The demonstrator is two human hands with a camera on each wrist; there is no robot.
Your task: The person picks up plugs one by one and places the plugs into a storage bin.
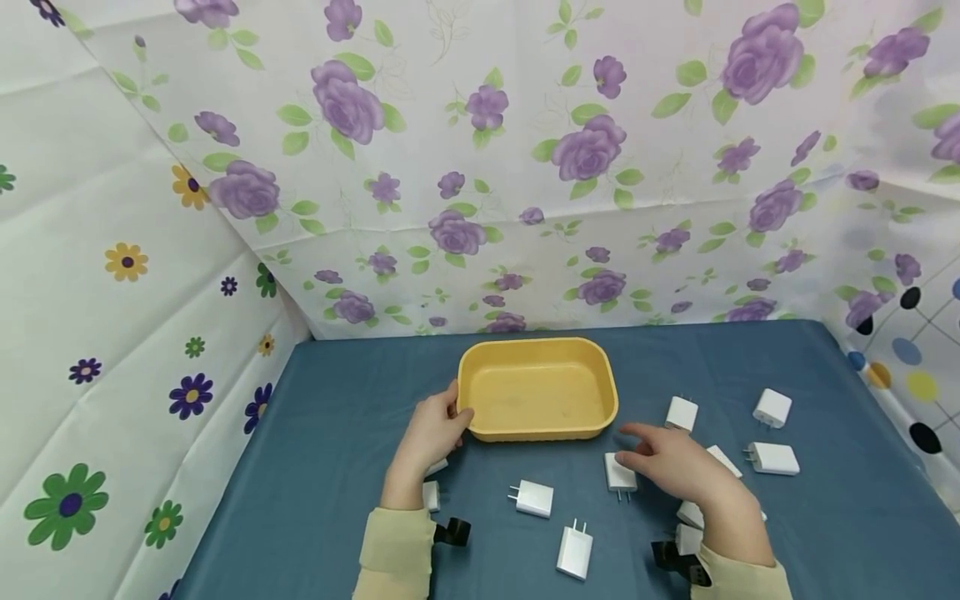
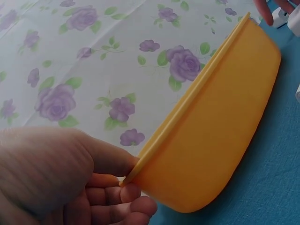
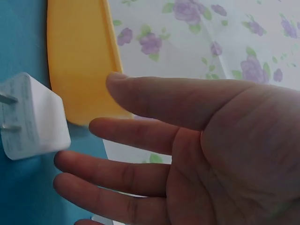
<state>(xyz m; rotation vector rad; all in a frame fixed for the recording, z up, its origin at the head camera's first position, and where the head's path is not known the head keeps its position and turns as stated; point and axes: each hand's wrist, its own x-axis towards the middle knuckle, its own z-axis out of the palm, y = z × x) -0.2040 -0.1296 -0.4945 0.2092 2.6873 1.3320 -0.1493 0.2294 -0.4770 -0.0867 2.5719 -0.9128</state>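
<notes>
1. Yellow tray (image 1: 536, 392) sat near the bench's (image 1: 360, 375) far edge, left rim pinched in the left hand's (image 1: 431, 429) fingers, seemingly to steady it!
2. Right hand (image 1: 678, 462) hovered just beside a white charger (image 1: 619, 475), fingers loosely spread, gripping nothing; contact unclear.
3. More chargers (image 1: 776, 459) lay toward the right edge, apparently within reach.

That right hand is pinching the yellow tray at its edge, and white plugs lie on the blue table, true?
Not quite: the left hand pinches the yellow tray at its edge, as the left wrist view shows. White plugs do lie on the blue table.
</notes>
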